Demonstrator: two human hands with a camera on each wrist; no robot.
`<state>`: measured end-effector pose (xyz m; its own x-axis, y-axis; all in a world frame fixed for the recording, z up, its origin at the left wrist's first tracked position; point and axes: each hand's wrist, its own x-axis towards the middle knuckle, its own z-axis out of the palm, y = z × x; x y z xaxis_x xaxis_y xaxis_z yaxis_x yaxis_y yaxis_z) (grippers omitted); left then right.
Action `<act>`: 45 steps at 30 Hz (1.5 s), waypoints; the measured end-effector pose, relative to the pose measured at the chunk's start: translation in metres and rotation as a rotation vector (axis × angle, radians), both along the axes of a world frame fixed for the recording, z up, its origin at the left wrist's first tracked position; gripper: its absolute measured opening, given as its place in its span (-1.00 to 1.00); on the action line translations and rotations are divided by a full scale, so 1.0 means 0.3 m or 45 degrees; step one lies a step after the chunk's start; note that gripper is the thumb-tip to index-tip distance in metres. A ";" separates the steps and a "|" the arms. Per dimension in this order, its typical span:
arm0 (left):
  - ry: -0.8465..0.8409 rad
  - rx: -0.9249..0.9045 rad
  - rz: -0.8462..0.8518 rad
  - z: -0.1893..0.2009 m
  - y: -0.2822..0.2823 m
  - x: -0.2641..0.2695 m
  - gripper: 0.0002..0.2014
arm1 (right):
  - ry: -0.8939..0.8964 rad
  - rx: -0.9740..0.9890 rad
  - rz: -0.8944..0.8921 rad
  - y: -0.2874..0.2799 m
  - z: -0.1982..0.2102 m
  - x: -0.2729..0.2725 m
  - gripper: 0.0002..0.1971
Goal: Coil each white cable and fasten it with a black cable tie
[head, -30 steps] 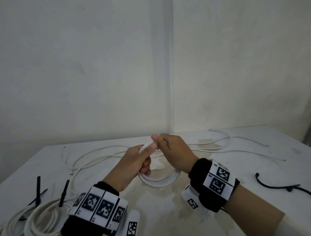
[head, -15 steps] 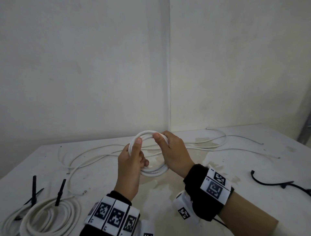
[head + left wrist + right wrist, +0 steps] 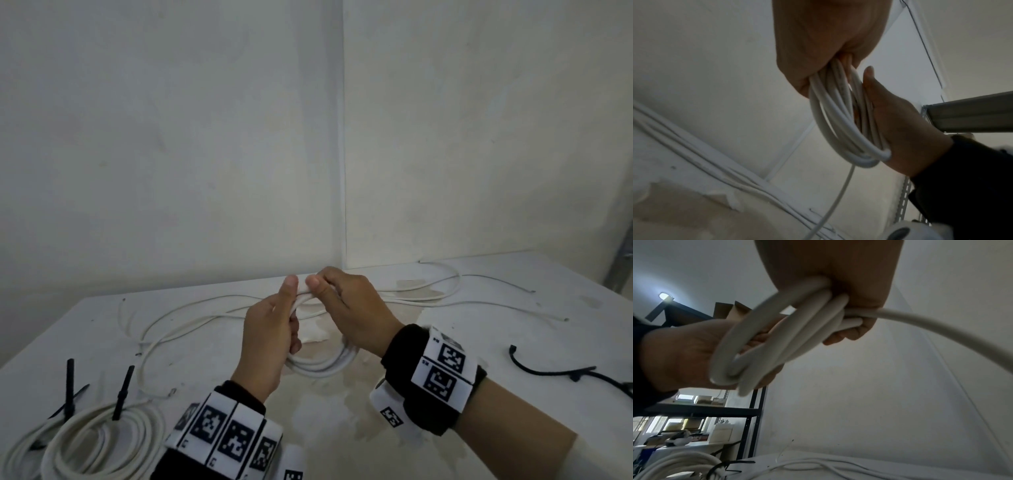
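Both hands hold a small coil of white cable [image 3: 322, 366] upright above the table. My left hand [image 3: 274, 329] grips the coil's left side, thumb up at its top. My right hand [image 3: 349, 308] grips the top right of the coil, thumb beside the left thumb. In the left wrist view the coil [image 3: 840, 123] hangs from the left hand [image 3: 826, 48], with the right hand [image 3: 898, 120] against it. In the right wrist view the coil [image 3: 777, 340] runs through the right hand [image 3: 838, 280], and its free length [image 3: 941, 331] trails off to the right. A loose black cable tie [image 3: 561, 371] lies at the right.
Two coiled white cables [image 3: 99, 442] with black ties [image 3: 121, 394] lie at the front left of the white table [image 3: 342, 428]. Loose white cables [image 3: 191, 318] sprawl across the back toward the wall corner. Shelving [image 3: 694, 410] stands off to the left.
The hands lifted the coil off the table and turned it upright. The two thumbs have come together again at the top of the coil, and the coil hangs lower between the hands.
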<state>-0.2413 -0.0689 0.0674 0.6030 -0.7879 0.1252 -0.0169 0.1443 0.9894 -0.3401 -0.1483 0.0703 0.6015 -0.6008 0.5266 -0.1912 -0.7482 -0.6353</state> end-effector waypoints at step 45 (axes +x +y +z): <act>-0.222 0.149 -0.166 -0.024 0.014 0.015 -0.48 | -0.047 0.108 -0.155 -0.003 -0.023 -0.012 -0.45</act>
